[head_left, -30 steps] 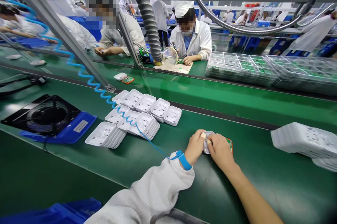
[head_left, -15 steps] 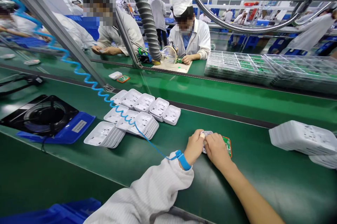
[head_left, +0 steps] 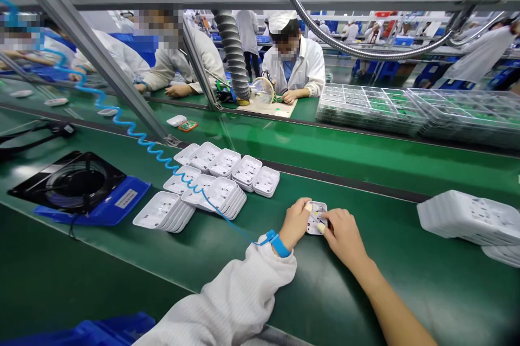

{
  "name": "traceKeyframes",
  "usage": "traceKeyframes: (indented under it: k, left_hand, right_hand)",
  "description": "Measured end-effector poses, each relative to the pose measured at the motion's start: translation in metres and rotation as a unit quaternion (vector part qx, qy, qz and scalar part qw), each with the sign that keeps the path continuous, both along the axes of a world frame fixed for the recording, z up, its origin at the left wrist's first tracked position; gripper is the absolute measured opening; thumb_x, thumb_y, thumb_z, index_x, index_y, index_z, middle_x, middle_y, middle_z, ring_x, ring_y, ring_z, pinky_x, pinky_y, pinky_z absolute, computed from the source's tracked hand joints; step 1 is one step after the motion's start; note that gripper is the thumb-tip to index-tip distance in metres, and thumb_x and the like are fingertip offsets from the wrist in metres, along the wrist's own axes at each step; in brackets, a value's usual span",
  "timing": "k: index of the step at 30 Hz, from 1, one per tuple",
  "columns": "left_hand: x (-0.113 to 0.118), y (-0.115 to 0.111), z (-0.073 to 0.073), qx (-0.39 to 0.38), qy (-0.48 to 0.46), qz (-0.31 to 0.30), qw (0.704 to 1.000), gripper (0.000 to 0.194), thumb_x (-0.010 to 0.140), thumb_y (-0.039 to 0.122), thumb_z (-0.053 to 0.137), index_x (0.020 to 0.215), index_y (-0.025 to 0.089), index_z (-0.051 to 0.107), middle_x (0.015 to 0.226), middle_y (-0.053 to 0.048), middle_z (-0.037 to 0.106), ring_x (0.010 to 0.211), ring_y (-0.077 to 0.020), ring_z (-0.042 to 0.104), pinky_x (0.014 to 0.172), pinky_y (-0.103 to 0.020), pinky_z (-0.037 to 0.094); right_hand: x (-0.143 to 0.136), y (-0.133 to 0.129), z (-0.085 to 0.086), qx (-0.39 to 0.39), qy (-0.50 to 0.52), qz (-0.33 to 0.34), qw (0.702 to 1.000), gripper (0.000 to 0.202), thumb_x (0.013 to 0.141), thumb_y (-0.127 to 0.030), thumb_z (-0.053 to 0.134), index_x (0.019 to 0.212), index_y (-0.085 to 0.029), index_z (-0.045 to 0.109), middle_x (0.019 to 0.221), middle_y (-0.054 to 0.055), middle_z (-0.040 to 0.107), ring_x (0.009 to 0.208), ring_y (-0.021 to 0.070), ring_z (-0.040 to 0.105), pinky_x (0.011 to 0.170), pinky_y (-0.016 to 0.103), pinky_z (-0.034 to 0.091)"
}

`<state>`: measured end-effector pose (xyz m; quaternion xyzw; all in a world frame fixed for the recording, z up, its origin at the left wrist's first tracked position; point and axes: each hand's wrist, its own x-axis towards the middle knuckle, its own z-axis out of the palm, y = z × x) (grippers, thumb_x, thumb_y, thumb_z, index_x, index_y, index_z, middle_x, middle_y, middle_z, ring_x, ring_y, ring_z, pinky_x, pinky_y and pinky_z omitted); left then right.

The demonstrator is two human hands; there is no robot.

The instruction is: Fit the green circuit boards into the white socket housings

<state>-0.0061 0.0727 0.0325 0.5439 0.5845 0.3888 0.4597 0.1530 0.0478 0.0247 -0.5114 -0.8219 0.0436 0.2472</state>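
Observation:
A white plastic housing lies open side up on the green belt, small dark parts showing inside it. My left hand is closed on its left edge, the thumb at the upper left corner; a blue wrist strap sits below that hand. At the housing's right side, my right hand has its fingers bent and the thumb over the rim. Between thumb and fingers shows a sliver of an orange-edged circuit board, the rest of it hidden by the hand.
Stacked white housings stand left of my hands, crossed by the coiled blue cord. More housings are piled at right. A black fan rests on a blue base. Clear trays and co-workers are across the line.
My right hand has shifted right, uncovering more of the housing's inside. The circuit board that stuck out beyond that hand is now mostly hidden under it. The left hand keeps its hold.

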Motion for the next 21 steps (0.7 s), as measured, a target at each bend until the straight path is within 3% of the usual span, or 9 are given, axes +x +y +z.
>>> traceKeyframes:
  k: [4,9,13,15,17,19,21]
  left_hand:
    - [0.000,0.000,0.000,0.016,0.034,0.005,0.999,0.031,0.085,0.027,0.039,0.107,0.020,0.059,0.100,-0.004,0.066,0.088,-0.0176,0.060,0.076,-0.027,0.046]
    - [-0.005,0.000,0.007,0.047,0.069,-0.069,0.994,0.032,0.085,0.026,0.039,0.109,0.021,0.059,0.099,-0.003,0.067,0.085,-0.0173,0.060,0.077,-0.027,0.045]
    - [-0.008,-0.001,0.014,0.067,0.075,-0.130,0.986,0.034,0.085,0.026,0.038,0.113,0.022,0.058,0.103,-0.002,0.067,0.090,-0.0174,0.060,0.081,-0.027,0.045]
    - [-0.008,-0.002,0.015,0.091,0.067,-0.158,0.981,0.035,0.085,0.024,0.038,0.114,0.021,0.058,0.107,-0.002,0.066,0.095,-0.0174,0.060,0.084,-0.028,0.044]
    - [-0.008,-0.003,0.016,0.115,0.061,-0.174,0.976,0.036,0.085,0.022,0.037,0.113,0.021,0.058,0.110,-0.002,0.065,0.098,-0.0171,0.059,0.086,-0.027,0.043]
    - [-0.007,-0.004,0.016,0.129,0.061,-0.174,0.974,0.035,0.085,0.021,0.036,0.111,0.021,0.060,0.109,-0.002,0.066,0.098,-0.0168,0.060,0.086,-0.026,0.044]
    - [-0.007,-0.005,0.016,0.130,0.069,-0.163,0.975,0.035,0.086,0.021,0.035,0.110,0.021,0.060,0.106,-0.002,0.067,0.095,-0.0166,0.060,0.083,-0.026,0.044]
  right_hand:
    - [0.001,-0.001,0.000,0.008,-0.040,0.007,0.999,0.015,0.087,-0.024,0.045,0.089,-0.018,0.058,0.086,0.006,0.055,0.081,0.0195,0.046,0.071,0.031,0.033]
    - [-0.001,-0.001,-0.002,0.040,-0.060,0.011,0.997,0.015,0.087,-0.022,0.045,0.083,-0.018,0.058,0.078,0.006,0.055,0.076,0.0190,0.044,0.070,0.032,0.032]
    - [0.002,0.004,0.000,0.013,-0.046,-0.072,0.996,0.015,0.077,-0.030,0.058,0.084,-0.018,0.054,0.083,0.007,0.056,0.079,0.0220,0.047,0.068,0.033,0.033]
    - [0.005,0.006,0.004,-0.027,-0.018,-0.077,0.997,0.032,0.073,-0.032,0.060,0.100,-0.018,0.051,0.096,0.009,0.057,0.088,0.0250,0.049,0.072,0.035,0.035]
    - [0.007,0.007,0.008,-0.101,0.013,-0.009,0.995,0.041,0.076,-0.028,0.055,0.115,-0.020,0.045,0.105,0.008,0.057,0.093,0.0234,0.051,0.075,0.035,0.038]
    - [0.006,0.007,0.012,-0.171,0.036,0.048,0.984,0.041,0.078,-0.022,0.048,0.119,-0.023,0.042,0.104,0.005,0.058,0.089,0.0200,0.054,0.075,0.032,0.039]
    - [0.004,0.005,0.014,-0.200,0.053,0.042,0.978,0.036,0.078,-0.020,0.046,0.113,-0.022,0.044,0.099,0.004,0.059,0.085,0.0189,0.055,0.072,0.030,0.040]
